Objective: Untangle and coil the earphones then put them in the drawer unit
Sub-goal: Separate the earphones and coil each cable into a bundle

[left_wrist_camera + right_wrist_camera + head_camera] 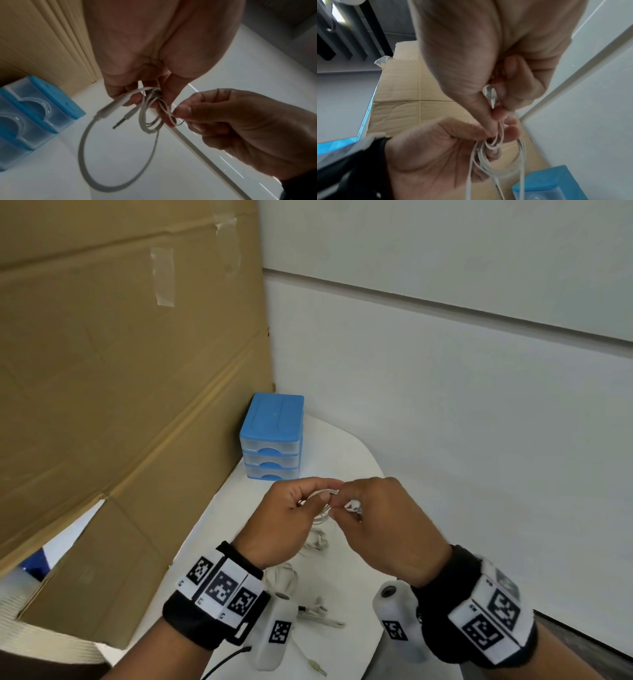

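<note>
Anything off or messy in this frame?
Mostly fine. More earphones lie in loose tangles on the white table, below both hands. The left hand and right hand hold a partly coiled earphone cable. The drawer unit has all drawers shut.

White table (346, 583), drawer unit (272, 436), loose earphones (317, 542)

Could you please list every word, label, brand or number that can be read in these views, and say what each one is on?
No readable words, brands or numbers in any view.
Wristbands: black-and-white square code markers only; tiny marks beside them are too small to read.
Wrist camera housings: one square code marker each, no text.
Blue drawer unit: no lettering visible.
Cardboard: only tape, no print.
</note>
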Demonstrator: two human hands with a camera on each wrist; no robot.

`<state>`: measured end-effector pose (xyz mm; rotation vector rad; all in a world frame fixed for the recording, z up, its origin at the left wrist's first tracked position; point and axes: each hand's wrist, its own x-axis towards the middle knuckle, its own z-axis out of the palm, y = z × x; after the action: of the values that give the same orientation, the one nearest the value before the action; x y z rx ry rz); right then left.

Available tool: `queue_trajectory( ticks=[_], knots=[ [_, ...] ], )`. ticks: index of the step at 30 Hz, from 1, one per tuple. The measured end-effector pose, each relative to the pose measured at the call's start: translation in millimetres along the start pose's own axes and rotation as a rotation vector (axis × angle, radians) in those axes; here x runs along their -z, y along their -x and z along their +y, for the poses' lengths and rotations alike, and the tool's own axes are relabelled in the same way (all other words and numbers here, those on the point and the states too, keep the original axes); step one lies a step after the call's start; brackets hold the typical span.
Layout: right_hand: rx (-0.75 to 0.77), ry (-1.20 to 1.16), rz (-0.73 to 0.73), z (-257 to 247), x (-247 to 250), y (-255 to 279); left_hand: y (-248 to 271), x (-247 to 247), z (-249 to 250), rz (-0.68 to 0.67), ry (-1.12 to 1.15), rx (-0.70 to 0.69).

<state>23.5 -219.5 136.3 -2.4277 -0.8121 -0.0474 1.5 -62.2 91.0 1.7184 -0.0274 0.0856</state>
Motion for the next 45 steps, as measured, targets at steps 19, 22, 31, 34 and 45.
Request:
queue_trajectory(
  ticks=[19,22,31,34,45],
  knots=[
    [-0.088,-0.307,0.186,0,-37,-3,1,1,-7,0.091,0.249,0.166],
    [-0.112,-0.305,0.141,5,-30,-7,0,0,-10,0.091,0.243,0.186],
    [-0.105,-0.355,0.020,14,-31,-4,-1,-1,-11,0.099,0.294,0.255],
    [-0.149,-0.406,0.107,22,-29,-4,-1,0,-11,0.110,0.298,0.242],
    [-0.365,-1.225,-0.396,49,-36,-15,-8,11,16,-0.003,0.563,0.264]
  ],
)
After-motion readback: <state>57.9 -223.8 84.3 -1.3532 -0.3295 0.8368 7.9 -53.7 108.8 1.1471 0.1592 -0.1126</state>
